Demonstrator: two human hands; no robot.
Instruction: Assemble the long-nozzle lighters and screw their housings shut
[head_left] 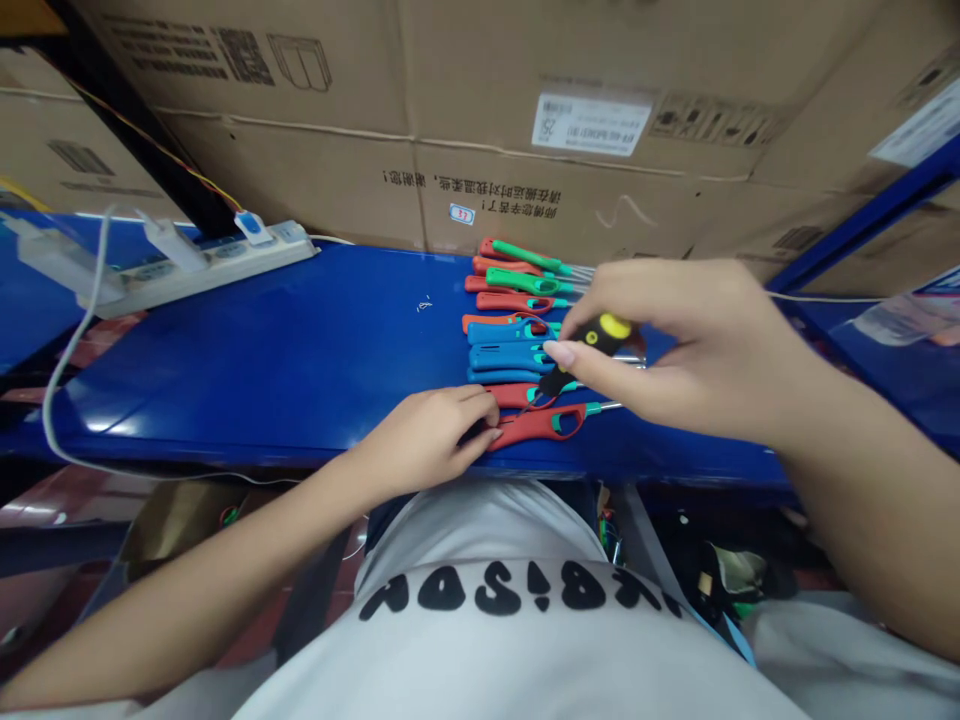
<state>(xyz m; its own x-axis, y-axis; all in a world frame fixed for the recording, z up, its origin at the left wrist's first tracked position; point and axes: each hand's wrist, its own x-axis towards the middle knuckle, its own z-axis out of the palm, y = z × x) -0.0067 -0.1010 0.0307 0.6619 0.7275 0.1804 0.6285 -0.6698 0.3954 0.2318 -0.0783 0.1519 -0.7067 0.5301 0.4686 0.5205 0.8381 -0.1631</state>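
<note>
Several long-nosed utility lighters with red, green and blue handles and thin metal nozzles lie side by side, nozzles pointing right. My left hand [427,437] grips the handle end of a red lighter [541,426] at the near end of the row. My right hand [675,345] pinches a small black-and-yellow screwdriver [604,335] between thumb and fingers. Its dark tip points down at the lighter just beyond the red one. That hand hovers over a blue-handled lighter [504,356], and the fingers hide part of the row's nozzles.
The lighters rest on a blue shelf [262,370]. To the left stands a white power strip [202,268] with plugs and a white cable [64,385]. Large cardboard boxes [480,100] stand behind the shelf, and a black metal upright [135,120] rises at the upper left.
</note>
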